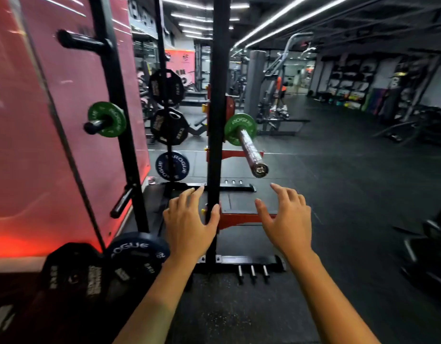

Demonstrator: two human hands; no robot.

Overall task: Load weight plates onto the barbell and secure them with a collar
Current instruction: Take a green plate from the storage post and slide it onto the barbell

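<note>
Reaching forward, both hands empty: left hand (189, 220) and right hand (287, 219) spread, fingers relaxed and straight, gripping nothing. Left thumb lying in front of the black upright (218, 95); contact uncertain. Barbell (250, 150) racked above the hands, sleeve end pointing toward camera, one green plate (236, 127) already seated at the inner end of the sleeve, against the upright. No collar on the bare sleeve. Second green plate (110, 119) stored on a peg at left. Blue plate (172, 166) on a lower peg behind. Another blue plate (137, 254) low left, just beside the left wrist, black plates (75, 276) next to it. Dark rubber floor (338, 194) underfoot.
</note>
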